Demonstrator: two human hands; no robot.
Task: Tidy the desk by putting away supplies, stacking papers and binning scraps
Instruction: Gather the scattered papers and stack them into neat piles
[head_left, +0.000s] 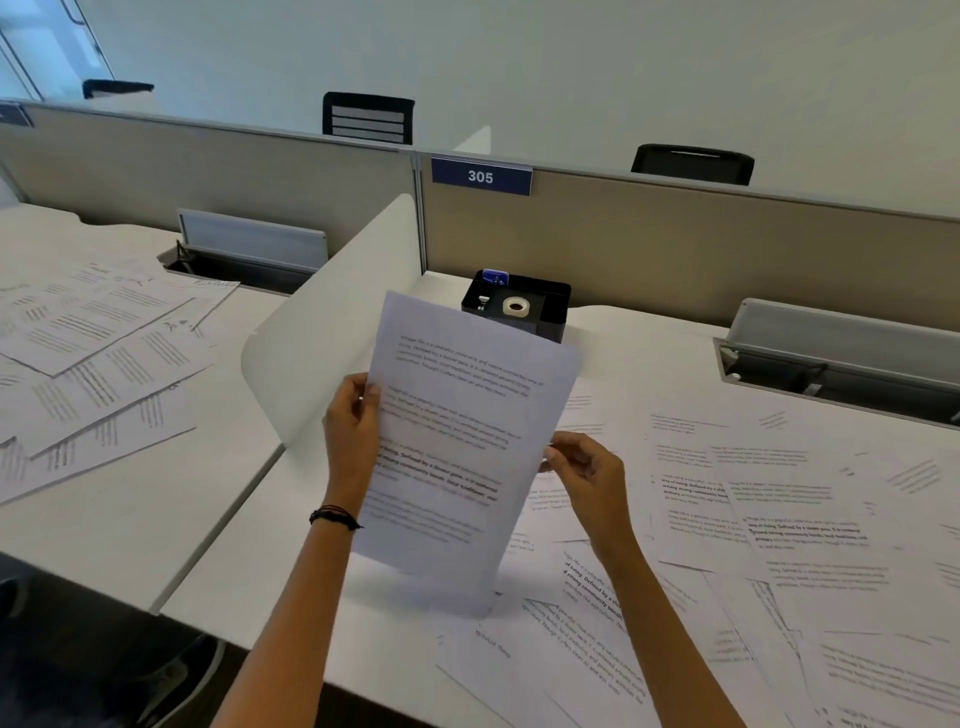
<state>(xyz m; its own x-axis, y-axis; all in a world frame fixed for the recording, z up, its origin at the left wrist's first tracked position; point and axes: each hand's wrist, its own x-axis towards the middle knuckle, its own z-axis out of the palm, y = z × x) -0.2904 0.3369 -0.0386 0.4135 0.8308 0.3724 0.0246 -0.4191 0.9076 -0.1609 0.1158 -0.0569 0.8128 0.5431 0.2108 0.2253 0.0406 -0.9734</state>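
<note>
I hold a stack of printed papers (457, 447) upright, its lower edge resting on the white desk (270, 561). My left hand (353, 421) grips the stack's left edge and my right hand (587, 467) pinches its right edge. Many loose printed sheets (779, 525) lie scattered over the desk to the right and in front of me. Behind the stack stands a black organiser box (550, 301) holding a roll of tape (515, 306) and a blue item (493, 276).
A curved white divider (332, 322) separates my desk from the left desk, where more papers (98, 338) lie spread. Beige partition panels with a "305" sign (480, 176) run along the back. Cable trays (831, 358) sit at the desk's rear. Black chairs stand beyond.
</note>
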